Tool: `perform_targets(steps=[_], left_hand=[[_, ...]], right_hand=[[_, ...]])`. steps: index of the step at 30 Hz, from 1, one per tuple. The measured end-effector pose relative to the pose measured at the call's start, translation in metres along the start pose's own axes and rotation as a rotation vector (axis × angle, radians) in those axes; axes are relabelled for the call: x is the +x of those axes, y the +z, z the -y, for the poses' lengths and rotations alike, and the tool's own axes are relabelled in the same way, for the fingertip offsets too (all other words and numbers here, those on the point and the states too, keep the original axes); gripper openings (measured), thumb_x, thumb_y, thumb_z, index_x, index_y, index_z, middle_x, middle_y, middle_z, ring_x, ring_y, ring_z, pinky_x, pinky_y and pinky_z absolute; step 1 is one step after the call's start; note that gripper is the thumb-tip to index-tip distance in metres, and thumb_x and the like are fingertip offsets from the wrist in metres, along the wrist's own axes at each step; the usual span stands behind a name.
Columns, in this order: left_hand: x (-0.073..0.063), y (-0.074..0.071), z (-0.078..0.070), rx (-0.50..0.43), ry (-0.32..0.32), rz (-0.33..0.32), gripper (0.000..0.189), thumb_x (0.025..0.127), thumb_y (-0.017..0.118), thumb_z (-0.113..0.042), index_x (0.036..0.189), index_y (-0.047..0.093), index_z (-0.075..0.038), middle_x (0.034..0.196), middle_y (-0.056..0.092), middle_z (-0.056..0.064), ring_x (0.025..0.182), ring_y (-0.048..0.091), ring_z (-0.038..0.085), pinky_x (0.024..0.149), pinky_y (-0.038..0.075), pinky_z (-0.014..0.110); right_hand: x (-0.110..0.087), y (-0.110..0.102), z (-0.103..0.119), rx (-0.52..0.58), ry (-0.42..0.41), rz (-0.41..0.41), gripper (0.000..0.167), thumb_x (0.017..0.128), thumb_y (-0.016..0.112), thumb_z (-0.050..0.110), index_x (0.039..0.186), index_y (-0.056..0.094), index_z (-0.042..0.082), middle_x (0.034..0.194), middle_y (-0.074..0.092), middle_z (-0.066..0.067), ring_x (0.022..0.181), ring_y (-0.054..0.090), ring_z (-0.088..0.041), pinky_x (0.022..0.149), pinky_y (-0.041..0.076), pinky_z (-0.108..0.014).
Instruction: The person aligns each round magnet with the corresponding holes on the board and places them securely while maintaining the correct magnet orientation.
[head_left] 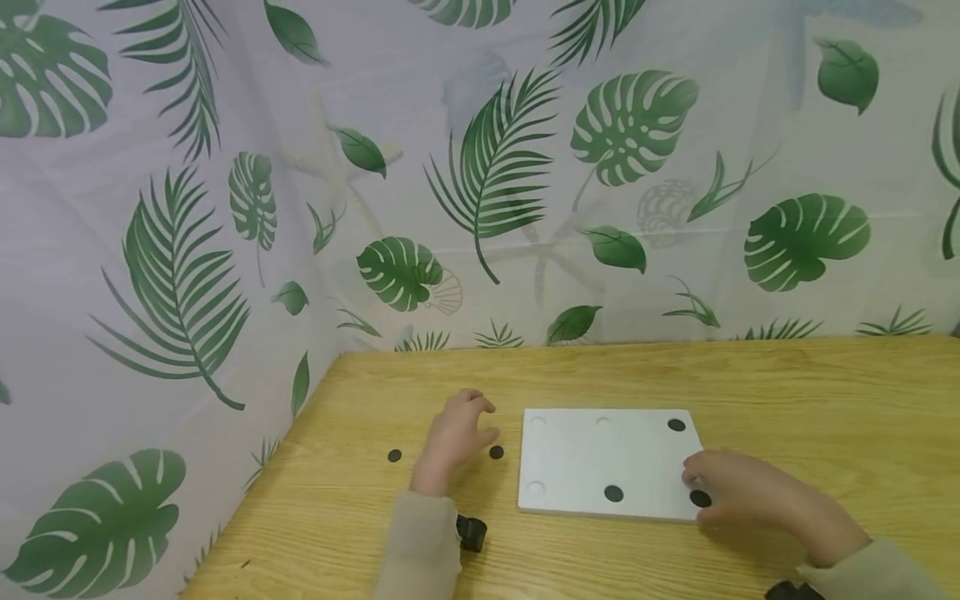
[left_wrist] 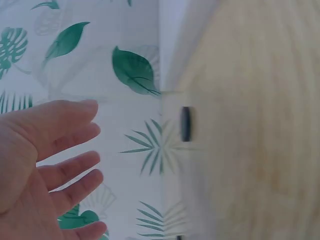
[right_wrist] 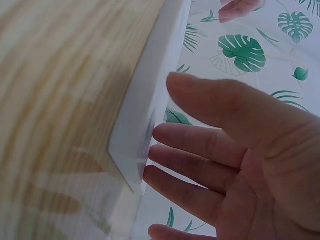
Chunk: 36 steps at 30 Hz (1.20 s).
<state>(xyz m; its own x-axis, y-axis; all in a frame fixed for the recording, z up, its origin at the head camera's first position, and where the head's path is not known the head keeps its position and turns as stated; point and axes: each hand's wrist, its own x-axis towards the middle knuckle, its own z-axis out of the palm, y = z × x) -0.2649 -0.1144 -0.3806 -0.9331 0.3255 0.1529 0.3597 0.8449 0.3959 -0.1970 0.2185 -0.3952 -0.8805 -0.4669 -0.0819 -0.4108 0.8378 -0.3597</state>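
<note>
A white rectangular board (head_left: 577,458) lies on the wooden table. Three black discs sit on it: one at the far right corner (head_left: 677,425), one at the middle of the near edge (head_left: 613,493), one at the near right corner (head_left: 701,498). Pale round spots mark its other corners and far edge. My right hand (head_left: 750,492) is at the board's right end, its fairly straight fingertips (right_wrist: 157,154) right at the board's side. Left of the board, my left hand (head_left: 453,437) hovers with fingers apart and nothing between them, close to a loose black disc (head_left: 497,452).
Another black disc (head_left: 394,456) lies farther left on the wooden table (head_left: 840,417). A white cloth with green leaf prints (head_left: 525,250) hangs behind the table and along its left side. Black wrist devices (head_left: 471,533) sit at the sleeves.
</note>
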Motion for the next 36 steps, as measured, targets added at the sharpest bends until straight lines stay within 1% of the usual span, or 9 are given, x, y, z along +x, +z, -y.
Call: perform_targets(steps=[3,9,12,19,24,27,30,33,36], left_hand=[[0.001,0.007,0.002,0.052,-0.028,-0.013,0.027,0.080,0.065,-0.020,0.101,0.063,-0.003,0.117,0.048,0.012,0.108,0.042,0.032,0.081,0.040,0.047],[0.000,0.014,0.004,0.106,-0.027,0.048,0.025,0.079,0.065,-0.022,0.099,0.065,-0.007,0.114,0.048,0.010,0.104,0.042,0.030,0.076,0.040,0.048],[-0.002,0.014,0.003,0.101,-0.038,0.087,0.025,0.079,0.066,-0.022,0.099,0.065,-0.008,0.117,0.047,0.010,0.106,0.040,0.031,0.077,0.039,0.048],[-0.009,0.014,0.002,0.053,-0.099,0.183,0.025,0.079,0.066,-0.024,0.101,0.066,-0.011,0.122,0.043,0.010,0.111,0.036,0.031,0.084,0.036,0.050],[-0.012,0.013,0.000,0.034,-0.131,0.216,0.025,0.079,0.065,-0.024,0.102,0.066,-0.014,0.123,0.042,0.008,0.110,0.036,0.030,0.082,0.037,0.050],[-0.012,0.012,-0.001,0.033,-0.131,0.219,0.024,0.077,0.066,-0.023,0.100,0.066,-0.015,0.121,0.043,0.007,0.109,0.036,0.028,0.080,0.038,0.048],[-0.012,0.013,-0.001,0.042,-0.113,0.224,0.019,0.076,0.067,-0.020,0.094,0.066,-0.017,0.119,0.044,0.007,0.107,0.037,0.027,0.077,0.040,0.044],[-0.013,0.013,-0.002,0.041,-0.100,0.228,0.008,0.074,0.069,-0.017,0.080,0.064,-0.018,0.116,0.045,0.006,0.104,0.037,0.026,0.072,0.040,0.039],[-0.014,0.013,-0.002,0.031,-0.094,0.225,0.011,0.071,0.069,-0.014,0.068,0.060,-0.018,0.114,0.046,0.006,0.103,0.037,0.026,0.068,0.039,0.037]], right_hand=[[0.000,-0.001,0.002,0.007,-0.004,0.002,0.040,0.062,0.077,0.018,0.093,0.059,-0.001,0.093,0.059,-0.006,0.083,0.054,-0.023,0.076,0.043,-0.042],[0.000,-0.002,0.003,0.027,0.014,0.024,0.042,0.064,0.076,0.019,0.096,0.059,-0.002,0.097,0.058,-0.009,0.088,0.054,-0.027,0.078,0.043,-0.044],[0.001,-0.002,0.004,0.029,0.023,0.027,0.042,0.064,0.077,0.019,0.096,0.059,-0.002,0.097,0.058,-0.008,0.087,0.054,-0.026,0.078,0.043,-0.043],[0.000,-0.001,0.004,0.038,0.031,0.024,0.041,0.063,0.077,0.019,0.095,0.059,0.000,0.094,0.059,-0.006,0.083,0.054,-0.021,0.075,0.044,-0.041],[0.000,-0.001,0.003,0.045,0.039,0.025,0.043,0.064,0.077,0.019,0.097,0.058,-0.001,0.097,0.059,-0.008,0.087,0.054,-0.025,0.077,0.044,-0.043],[-0.001,-0.001,0.003,0.050,0.050,0.025,0.045,0.064,0.077,0.020,0.098,0.058,-0.001,0.098,0.059,-0.009,0.089,0.054,-0.027,0.078,0.043,-0.044],[-0.001,0.000,0.001,0.049,0.053,0.025,0.046,0.064,0.077,0.021,0.099,0.058,-0.002,0.099,0.059,-0.010,0.091,0.054,-0.028,0.079,0.043,-0.045],[-0.001,0.000,0.001,0.049,0.057,0.025,0.046,0.063,0.077,0.021,0.099,0.058,-0.002,0.100,0.059,-0.011,0.091,0.054,-0.028,0.080,0.042,-0.045],[-0.001,0.000,0.000,0.042,0.054,0.025,0.046,0.063,0.077,0.021,0.099,0.059,-0.002,0.100,0.059,-0.011,0.091,0.054,-0.029,0.080,0.042,-0.045]])
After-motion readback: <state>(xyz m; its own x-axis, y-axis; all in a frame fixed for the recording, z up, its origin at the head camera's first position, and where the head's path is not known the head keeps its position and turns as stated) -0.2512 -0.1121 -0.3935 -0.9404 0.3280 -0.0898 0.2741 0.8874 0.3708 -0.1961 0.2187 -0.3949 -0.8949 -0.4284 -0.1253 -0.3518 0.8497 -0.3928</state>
